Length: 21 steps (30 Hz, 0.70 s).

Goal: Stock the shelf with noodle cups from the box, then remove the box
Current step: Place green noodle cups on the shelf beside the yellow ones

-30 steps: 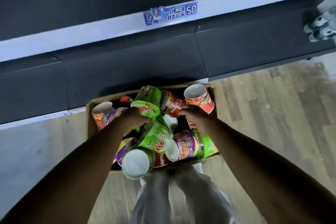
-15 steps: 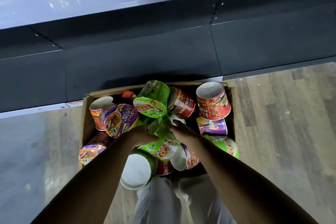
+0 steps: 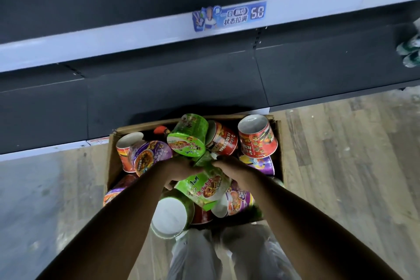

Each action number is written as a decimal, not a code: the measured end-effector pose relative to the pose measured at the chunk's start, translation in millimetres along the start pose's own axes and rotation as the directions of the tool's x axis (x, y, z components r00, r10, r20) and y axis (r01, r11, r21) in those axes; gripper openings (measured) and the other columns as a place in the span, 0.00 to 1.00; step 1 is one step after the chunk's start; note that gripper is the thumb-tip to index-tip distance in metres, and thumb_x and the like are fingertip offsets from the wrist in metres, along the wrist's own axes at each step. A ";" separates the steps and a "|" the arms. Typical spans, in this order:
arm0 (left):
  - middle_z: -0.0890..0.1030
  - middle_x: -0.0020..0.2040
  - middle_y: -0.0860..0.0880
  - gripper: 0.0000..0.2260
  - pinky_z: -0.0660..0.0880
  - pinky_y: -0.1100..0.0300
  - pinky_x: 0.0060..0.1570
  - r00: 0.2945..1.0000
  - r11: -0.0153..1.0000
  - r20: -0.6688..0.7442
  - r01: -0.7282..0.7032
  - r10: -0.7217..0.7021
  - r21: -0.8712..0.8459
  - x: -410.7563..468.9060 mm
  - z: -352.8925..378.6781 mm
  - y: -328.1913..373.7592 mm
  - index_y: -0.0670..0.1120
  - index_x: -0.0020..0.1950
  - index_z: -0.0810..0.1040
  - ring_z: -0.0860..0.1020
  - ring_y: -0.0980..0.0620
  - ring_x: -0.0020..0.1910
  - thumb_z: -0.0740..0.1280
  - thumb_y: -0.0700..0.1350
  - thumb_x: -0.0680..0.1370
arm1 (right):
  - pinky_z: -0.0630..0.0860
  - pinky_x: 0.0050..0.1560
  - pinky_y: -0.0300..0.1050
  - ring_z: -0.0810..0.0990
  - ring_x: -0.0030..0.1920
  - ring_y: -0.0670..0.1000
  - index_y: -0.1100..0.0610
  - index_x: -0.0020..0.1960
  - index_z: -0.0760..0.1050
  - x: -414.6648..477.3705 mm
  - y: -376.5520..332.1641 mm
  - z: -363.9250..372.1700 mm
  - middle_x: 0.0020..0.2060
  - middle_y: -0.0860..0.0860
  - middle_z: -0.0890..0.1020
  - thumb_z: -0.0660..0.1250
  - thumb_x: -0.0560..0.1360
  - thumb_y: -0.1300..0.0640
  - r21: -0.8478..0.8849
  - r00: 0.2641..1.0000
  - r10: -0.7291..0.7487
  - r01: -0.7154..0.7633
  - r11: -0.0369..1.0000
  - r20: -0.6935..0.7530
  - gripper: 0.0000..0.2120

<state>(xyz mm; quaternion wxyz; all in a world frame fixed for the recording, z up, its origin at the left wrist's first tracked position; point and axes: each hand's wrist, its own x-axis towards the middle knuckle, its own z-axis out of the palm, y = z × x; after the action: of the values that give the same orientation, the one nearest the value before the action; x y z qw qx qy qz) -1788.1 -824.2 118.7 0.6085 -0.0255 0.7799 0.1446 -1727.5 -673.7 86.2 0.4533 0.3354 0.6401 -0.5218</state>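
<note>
Hands first: our left hand (image 3: 181,168) and right hand (image 3: 235,171) both grip a green noodle cup (image 3: 204,186) above the cardboard box (image 3: 111,159), its lettering blurred. Beyond, we read "5.0" on the blue shelf tag (image 3: 229,16).

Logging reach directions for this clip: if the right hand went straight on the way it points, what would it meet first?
Most likely the upper green cup, lying just ahead of it. The right hand, gripping the lower green cup, aims forward and left; depth is unclear.
</note>
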 end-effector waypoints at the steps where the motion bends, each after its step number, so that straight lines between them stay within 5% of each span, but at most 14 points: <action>1: 0.65 0.73 0.44 0.31 0.76 0.46 0.58 1.000 1.000 0.004 -0.004 0.004 0.009 -9.1 -3.5 8.4 0.49 0.76 0.61 0.69 0.41 0.68 0.61 0.62 0.77 | 0.73 0.53 0.46 0.75 0.55 0.53 0.57 0.64 0.70 -8.6 -2.5 -5.9 0.58 0.56 0.77 0.61 0.78 0.49 0.016 1.000 0.002 -0.002 1.000 -0.008 0.18; 5: 0.65 0.74 0.45 0.33 0.71 0.50 0.63 0.998 0.999 -0.045 -0.035 0.033 -0.027 -61.6 -22.8 49.8 0.47 0.75 0.61 0.66 0.43 0.71 0.61 0.64 0.77 | 0.71 0.57 0.49 0.73 0.60 0.54 0.55 0.66 0.69 -63.2 -18.2 -38.3 0.61 0.51 0.75 0.68 0.73 0.42 0.124 0.998 0.011 -0.003 0.992 -0.065 0.27; 8: 0.62 0.76 0.46 0.40 0.68 0.44 0.64 1.000 0.985 0.003 0.012 -0.011 -0.174 -96.5 -37.2 73.3 0.49 0.76 0.61 0.62 0.42 0.74 0.62 0.70 0.70 | 0.70 0.61 0.53 0.72 0.64 0.55 0.52 0.60 0.70 -102.2 -32.7 -62.1 0.57 0.47 0.75 0.73 0.64 0.35 0.241 0.998 0.048 -0.041 0.970 -0.026 0.33; 10: 0.67 0.73 0.46 0.39 0.74 0.45 0.59 1.000 0.972 -0.028 -0.011 0.005 -0.236 -127.4 -48.2 90.6 0.49 0.73 0.65 0.68 0.41 0.70 0.63 0.71 0.70 | 0.73 0.61 0.58 0.77 0.59 0.56 0.54 0.60 0.74 -132.6 -44.6 -80.6 0.57 0.51 0.79 0.75 0.58 0.33 0.287 1.000 0.026 -0.026 0.958 0.004 0.39; 13: 0.74 0.67 0.46 0.29 0.77 0.57 0.41 0.988 0.942 -0.105 -0.137 0.109 -0.308 -171.8 -63.6 116.8 0.50 0.68 0.72 0.77 0.49 0.57 0.65 0.66 0.73 | 0.78 0.53 0.54 0.81 0.49 0.55 0.56 0.55 0.77 -183.6 -65.0 -103.8 0.50 0.54 0.82 0.71 0.65 0.35 0.266 0.997 -0.069 0.055 0.962 0.043 0.29; 15: 0.75 0.66 0.46 0.27 0.73 0.60 0.34 0.982 0.929 -0.116 -0.181 0.150 -0.324 -205.6 -72.7 131.2 0.49 0.68 0.72 0.76 0.51 0.49 0.65 0.64 0.74 | 0.78 0.51 0.53 0.81 0.50 0.56 0.56 0.56 0.78 -213.7 -77.1 -117.3 0.51 0.55 0.83 0.75 0.55 0.32 0.239 0.991 -0.106 0.084 0.967 0.080 0.39; 18: 0.76 0.65 0.45 0.29 0.75 0.60 0.35 0.973 0.929 -0.118 -0.224 0.198 -0.293 -248.6 -88.0 148.0 0.49 0.68 0.73 0.76 0.50 0.50 0.65 0.65 0.74 | 0.76 0.55 0.56 0.80 0.55 0.56 0.56 0.62 0.75 -248.6 -95.1 -133.4 0.57 0.55 0.81 0.79 0.39 0.32 0.209 0.983 -0.135 0.107 0.972 0.125 0.55; 21: 0.81 0.58 0.50 0.29 0.77 0.57 0.47 0.946 0.932 -0.187 -0.300 0.264 -0.201 -286.8 -105.4 161.9 0.52 0.62 0.76 0.79 0.51 0.52 0.65 0.70 0.69 | 0.72 0.60 0.56 0.77 0.57 0.55 0.53 0.57 0.75 -286.7 -115.1 -144.4 0.56 0.53 0.79 0.80 0.39 0.33 0.184 0.963 -0.212 0.181 0.966 0.168 0.50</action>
<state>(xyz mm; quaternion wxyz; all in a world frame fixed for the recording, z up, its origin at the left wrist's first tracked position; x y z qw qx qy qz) -1848.2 -735.3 447.4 0.5110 0.0062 0.7993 0.3164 -1760.3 -547.3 401.3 0.4273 0.2565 0.5789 -0.6454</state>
